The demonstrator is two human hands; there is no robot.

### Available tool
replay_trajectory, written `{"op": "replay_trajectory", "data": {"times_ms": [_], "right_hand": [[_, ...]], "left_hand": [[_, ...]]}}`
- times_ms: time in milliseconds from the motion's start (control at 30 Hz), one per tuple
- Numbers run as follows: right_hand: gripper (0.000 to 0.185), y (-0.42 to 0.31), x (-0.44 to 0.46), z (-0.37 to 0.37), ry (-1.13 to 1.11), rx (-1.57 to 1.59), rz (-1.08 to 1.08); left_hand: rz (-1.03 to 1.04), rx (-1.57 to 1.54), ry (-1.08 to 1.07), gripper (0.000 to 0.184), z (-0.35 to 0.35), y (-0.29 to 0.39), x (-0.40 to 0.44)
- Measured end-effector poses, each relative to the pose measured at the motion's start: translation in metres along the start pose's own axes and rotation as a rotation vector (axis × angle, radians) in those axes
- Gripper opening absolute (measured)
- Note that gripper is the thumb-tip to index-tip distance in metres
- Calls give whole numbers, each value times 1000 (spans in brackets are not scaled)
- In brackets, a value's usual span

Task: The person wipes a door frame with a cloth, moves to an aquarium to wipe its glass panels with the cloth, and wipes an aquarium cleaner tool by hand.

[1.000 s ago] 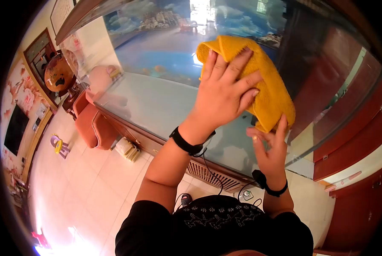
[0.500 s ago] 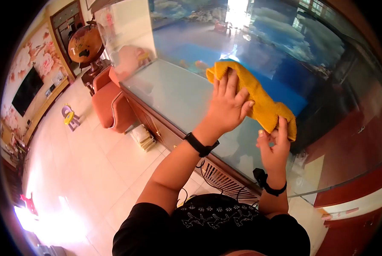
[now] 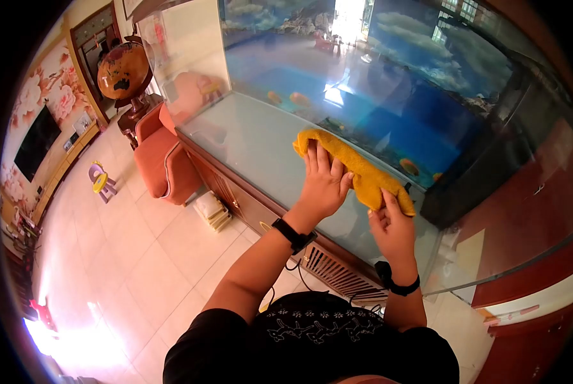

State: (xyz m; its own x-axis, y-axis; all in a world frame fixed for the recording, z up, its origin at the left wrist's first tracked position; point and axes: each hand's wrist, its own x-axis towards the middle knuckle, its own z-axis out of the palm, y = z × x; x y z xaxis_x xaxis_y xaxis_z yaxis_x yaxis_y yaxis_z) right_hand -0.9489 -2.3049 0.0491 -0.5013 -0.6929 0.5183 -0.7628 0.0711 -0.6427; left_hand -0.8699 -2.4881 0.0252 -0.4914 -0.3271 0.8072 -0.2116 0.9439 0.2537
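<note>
A folded yellow cloth [image 3: 357, 168] lies against the front glass of a large fish tank [image 3: 261, 128]. My left hand [image 3: 323, 182] presses on the cloth's left part, its fingers extended up over it. At the cloth's lower right end, my right hand [image 3: 394, 227] grips the edge between thumb and fingers. Both wrists wear black bands. Behind the glass show a blue underwater backdrop and a pale tank floor.
Below the tank runs a wooden cabinet with a slatted vent [image 3: 337, 269]. An orange armchair [image 3: 165, 163], a globe [image 3: 123, 70], a small purple-and-yellow chair [image 3: 101, 182] and a stack of pale packages [image 3: 212, 210] are at left. Red doors [image 3: 536, 352] stand at right.
The cloth and both hands have moved down the glass, to a lower spot near the tank's floor. The view has swung, showing more of the backdrop than at first.
</note>
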Motion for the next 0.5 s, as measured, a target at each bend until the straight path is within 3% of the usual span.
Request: {"op": "replay_trajectory", "data": {"times_ms": [167,300,500], "right_hand": [[56,14,-20,-12,-64,-8,39],[56,19,-30,-35,38,29,-17],[57,19,-31,-82,332,126,-139]], "left_hand": [[29,-68,34,55,-6,41,2],[185,-250,115,62,-5,68,30],[312,-205,95,59,-38,145,94]]}}
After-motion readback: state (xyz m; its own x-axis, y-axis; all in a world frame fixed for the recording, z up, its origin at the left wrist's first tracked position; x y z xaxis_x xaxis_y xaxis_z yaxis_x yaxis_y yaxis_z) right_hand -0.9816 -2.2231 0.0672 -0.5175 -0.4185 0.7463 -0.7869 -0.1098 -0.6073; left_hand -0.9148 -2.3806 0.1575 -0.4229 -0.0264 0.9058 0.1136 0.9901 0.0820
